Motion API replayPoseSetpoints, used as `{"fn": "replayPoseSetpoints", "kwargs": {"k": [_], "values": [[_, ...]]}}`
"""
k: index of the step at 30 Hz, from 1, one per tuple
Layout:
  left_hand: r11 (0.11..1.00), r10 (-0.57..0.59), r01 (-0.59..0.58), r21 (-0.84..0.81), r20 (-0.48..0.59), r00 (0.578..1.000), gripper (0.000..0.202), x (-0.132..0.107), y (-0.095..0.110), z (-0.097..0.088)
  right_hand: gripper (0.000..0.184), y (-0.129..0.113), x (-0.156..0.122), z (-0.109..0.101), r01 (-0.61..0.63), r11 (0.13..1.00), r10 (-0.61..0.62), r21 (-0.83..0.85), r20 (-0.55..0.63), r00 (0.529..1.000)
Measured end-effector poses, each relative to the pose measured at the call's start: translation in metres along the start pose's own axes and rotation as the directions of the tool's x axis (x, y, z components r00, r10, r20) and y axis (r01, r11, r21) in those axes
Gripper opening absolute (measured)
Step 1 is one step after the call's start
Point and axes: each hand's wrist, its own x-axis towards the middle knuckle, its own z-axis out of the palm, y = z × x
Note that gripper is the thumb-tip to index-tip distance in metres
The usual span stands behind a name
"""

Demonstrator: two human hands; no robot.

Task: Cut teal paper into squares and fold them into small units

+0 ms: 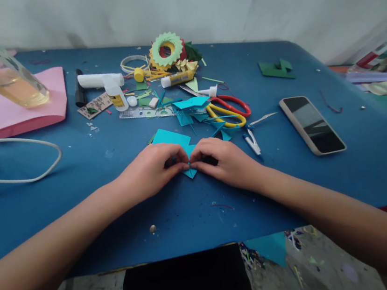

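Note:
Between my two hands is a small folded piece of blue paper (192, 173), its pointed end toward me. My left hand (157, 166) pinches it from the left with thumb and forefinger. From the other side, my right hand (221, 160) pinches the same paper, and the fingertips of both hands almost meet. Much of the paper is hidden by the fingers. Just behind my left hand lies a flat blue paper sheet (171, 138). More folded blue paper pieces (191, 110) lie beyond my hands, beside scissors (227, 115) with red and yellow handles.
A compass (252, 142) and a phone (312, 123) lie to the right. Behind are a glue bottle (116, 95), a glue stick (178, 78), a ruler (147, 113) and paper rings (167, 50). At left, a bottle of liquid (19, 88) stands on pink paper (56, 96) near a white cable (24, 177).

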Motion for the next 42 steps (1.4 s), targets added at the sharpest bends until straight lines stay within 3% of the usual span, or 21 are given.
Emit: {"fn": "replayPoseSetpoints", "kwargs": {"k": [9,25,31,34,38,42], "values": [[1.0,0.001,-0.001,-0.006,0.005,1.0,0.009,-0.0012,-0.0006,-0.0007,0.008,-0.0034,-0.0072,-0.0025,0.048,0.997,-0.045,-0.062,0.061,0.997],[0.999,-0.024,0.024,-0.03,-0.006,1.0,0.007,0.0007,0.0016,0.0002,0.007,-0.0078,-0.0068,-0.0027,-0.01,1.0,0.011,-0.021,0.068,0.998],[0.999,-0.029,0.029,-0.038,0.003,1.0,0.008,-0.0007,0.0016,-0.0009,0.019,-0.0082,-0.0062,-0.0057,-0.032,1.0,0.031,0.0,0.104,0.994],[0.999,-0.019,0.019,-0.031,0.004,1.0,0.007,-0.0008,0.0009,-0.001,0.008,-0.0072,-0.0066,-0.0087,-0.015,0.998,0.008,0.055,0.128,0.992],[1.0,-0.01,0.01,-0.029,0.028,1.0,0.008,-0.0002,-0.0012,-0.0024,0.018,-0.0061,-0.0068,-0.01,0.026,0.991,-0.035,0.13,0.068,0.997],[0.999,0.038,-0.038,-0.005,0.1,0.994,0.017,-0.002,-0.0041,-0.0085,0.012,-0.0059,-0.0066,-0.0088,0.053,0.992,-0.051,0.119,-0.023,0.998]]}}
